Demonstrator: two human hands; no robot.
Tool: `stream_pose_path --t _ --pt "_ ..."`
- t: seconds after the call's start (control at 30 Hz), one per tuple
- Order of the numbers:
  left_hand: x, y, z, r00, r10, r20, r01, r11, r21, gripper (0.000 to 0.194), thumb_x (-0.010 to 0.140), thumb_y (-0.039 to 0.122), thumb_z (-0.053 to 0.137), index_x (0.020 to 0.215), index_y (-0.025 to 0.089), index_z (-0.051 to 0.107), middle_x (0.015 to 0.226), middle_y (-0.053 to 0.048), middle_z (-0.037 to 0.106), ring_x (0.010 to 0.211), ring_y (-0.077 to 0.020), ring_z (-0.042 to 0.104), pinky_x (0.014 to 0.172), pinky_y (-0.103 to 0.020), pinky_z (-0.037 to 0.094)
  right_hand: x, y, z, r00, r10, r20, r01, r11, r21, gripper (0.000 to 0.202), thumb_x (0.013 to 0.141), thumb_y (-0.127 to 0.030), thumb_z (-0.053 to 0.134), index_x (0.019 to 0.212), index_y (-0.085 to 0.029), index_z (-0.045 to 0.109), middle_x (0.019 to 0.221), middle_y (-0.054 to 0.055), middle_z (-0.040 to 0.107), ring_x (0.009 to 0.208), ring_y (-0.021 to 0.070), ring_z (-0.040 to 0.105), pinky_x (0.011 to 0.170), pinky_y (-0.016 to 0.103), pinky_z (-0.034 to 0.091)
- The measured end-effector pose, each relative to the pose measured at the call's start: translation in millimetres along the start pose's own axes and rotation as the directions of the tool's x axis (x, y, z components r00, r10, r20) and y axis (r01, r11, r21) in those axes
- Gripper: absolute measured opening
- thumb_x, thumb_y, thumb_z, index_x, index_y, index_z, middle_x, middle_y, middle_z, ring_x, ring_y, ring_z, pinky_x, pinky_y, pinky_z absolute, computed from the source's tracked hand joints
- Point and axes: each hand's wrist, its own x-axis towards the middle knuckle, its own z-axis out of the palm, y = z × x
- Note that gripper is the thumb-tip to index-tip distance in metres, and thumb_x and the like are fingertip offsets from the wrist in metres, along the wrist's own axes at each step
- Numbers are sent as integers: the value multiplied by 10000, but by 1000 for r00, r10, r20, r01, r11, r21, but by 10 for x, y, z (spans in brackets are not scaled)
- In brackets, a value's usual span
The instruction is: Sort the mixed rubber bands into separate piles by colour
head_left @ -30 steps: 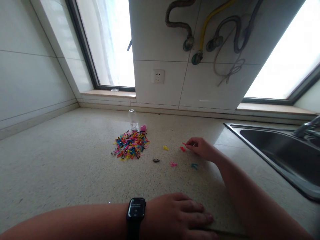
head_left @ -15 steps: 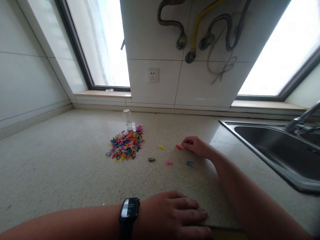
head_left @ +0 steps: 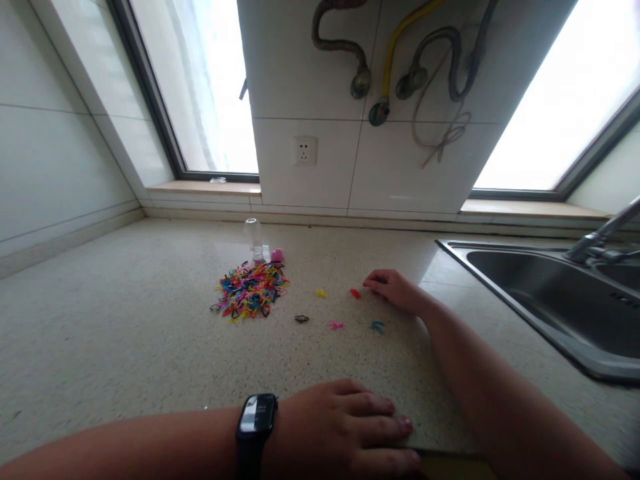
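Observation:
My left hand [head_left: 343,427] lies flat, palm down, near the counter's front edge, fingers stretched out and holding nothing; a dark smartwatch [head_left: 257,417] is on its wrist. Farther out, my right hand [head_left: 393,288] rests on the counter just right of a small cluster of red rubber bands [head_left: 355,293], loosely curled, with nothing visible in its fingers. Around it lie small yellow bands [head_left: 321,293], pink bands [head_left: 335,325], teal bands [head_left: 377,326] and a black band [head_left: 301,319]. To the left sits a heap of mixed-colour rubber bands [head_left: 253,290].
Behind the heap stands a clear bottle [head_left: 253,239], with a pink piece [head_left: 277,255] beside it. A steel sink [head_left: 530,287] with a faucet [head_left: 603,237] is set into the counter on the right. The back wall carries a socket [head_left: 305,151] and several hoses.
My right hand has drawn slightly away from the red bands, leaving a small gap. My left hand stays flat, and the view has shifted a little.

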Motion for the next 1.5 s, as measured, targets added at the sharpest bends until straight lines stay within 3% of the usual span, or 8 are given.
stream_pose_path --t 0.63,0.77,0.87,1.0,1.1,1.2,1.33,1.5 --pt "-3 3 -42 999 -25 36 28 997 -67 402 1038 357 376 1388 213 510 1487 -6 478 1321 -183 474 1053 -316 422 26 42 -18 999 29 -21 -28 998 54 396 829 -551 594 894 -167 669 692 17 592 522 95 472 453 218 356" --pt "42 -30 -166 995 -54 81 72 966 -249 418 1001 383 457 1378 210 509 1438 8 532 1339 -177 453 1067 -318 410 23 45 -18 999 41 -29 -39 996 74 353 848 -508 585 900 -169 667 673 13 586 510 93 464 445 212 356" --pt "61 -240 -355 988 -144 47 151 929 -339 345 963 345 512 1279 227 583 1307 19 632 1299 -169 481 1068 -327 392 28 50 -19 999 35 -32 -32 996 80 310 863 -459 575 904 -165 666 673 12 584 505 89 462 437 207 356" --pt "-167 -865 -594 897 -438 -54 421 886 -193 226 951 253 520 1121 244 670 1137 -9 694 1122 -173 572 1019 -363 403 46 84 -18 999 22 -26 -20 997 79 289 866 -432 576 927 -166 672 674 11 591 503 91 469 438 209 361" --pt "-574 -1397 -658 728 -662 -178 667 744 -37 231 965 231 488 1093 236 681 1073 -25 699 1051 -173 587 991 -367 421 64 115 -19 1000 25 -16 -24 996 82 293 867 -436 573 932 -169 674 678 9 594 500 90 470 440 209 358" --pt "-1012 -1759 -615 641 -738 -210 757 654 11 263 974 242 464 1121 199 678 1058 -67 692 988 -191 594 958 -387 435 80 131 -22 1000 22 -13 -20 996 82 306 867 -450 567 909 -166 672 671 9 593 498 89 466 439 211 354" --pt "-1369 -1938 -478 568 -798 -203 821 565 75 284 964 287 478 1119 195 698 994 -84 675 930 -205 580 955 -406 427 91 133 -23 1000 22 -10 -22 996 86 318 862 -467 571 897 -166 668 671 11 595 496 92 465 434 216 356" --pt "-1468 -1967 -378 546 -826 -140 837 533 120 304 950 362 506 1131 239 716 996 -77 650 935 -208 555 967 -392 422 79 106 -24 1000 25 -14 -23 996 90 323 851 -479 586 884 -168 669 681 19 605 506 97 473 442 223 367"
